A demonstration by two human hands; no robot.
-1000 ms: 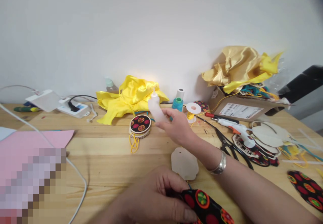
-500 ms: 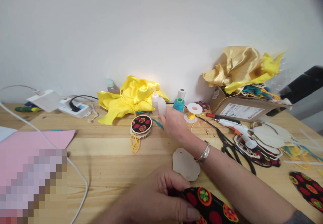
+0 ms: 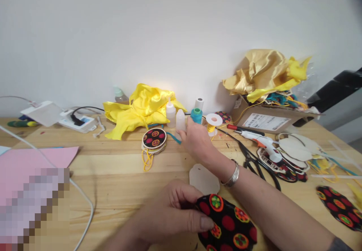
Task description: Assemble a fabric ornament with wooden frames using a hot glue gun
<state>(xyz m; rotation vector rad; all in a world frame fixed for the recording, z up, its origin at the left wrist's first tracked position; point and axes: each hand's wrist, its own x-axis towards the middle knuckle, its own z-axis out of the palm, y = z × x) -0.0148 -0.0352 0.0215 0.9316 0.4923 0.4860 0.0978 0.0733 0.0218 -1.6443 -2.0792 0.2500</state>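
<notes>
My left hand [image 3: 172,217] is closed at the near edge of the wooden table [image 3: 118,175], pinching a black fabric piece with red and orange circles [image 3: 229,226]. My right hand [image 3: 195,141], with a silver bracelet at the wrist, reaches to the back of the table. Its fingers close round the base of a small translucent bottle [image 3: 180,120]. A white nozzle bottle [image 3: 170,111] stands just left of it, apart from the hand. A plain cardboard shape [image 3: 203,178] lies between my two hands.
Behind the bottles lie yellow satin cloth [image 3: 141,109], a teal thread spool [image 3: 196,115] and a yellow cord reel [image 3: 213,121]. To the right are a glue gun [image 3: 261,141], black scissors [image 3: 256,164], stacked cut shapes [image 3: 294,151] and a cardboard box [image 3: 266,121]. Pink paper [image 3: 34,160] and a white cable [image 3: 85,202] lie left.
My right hand carried the nozzle bottle back, stood it by the yellow cloth and shifted onto the small bottle beside it. My left hand kept its hold on the fabric piece.
</notes>
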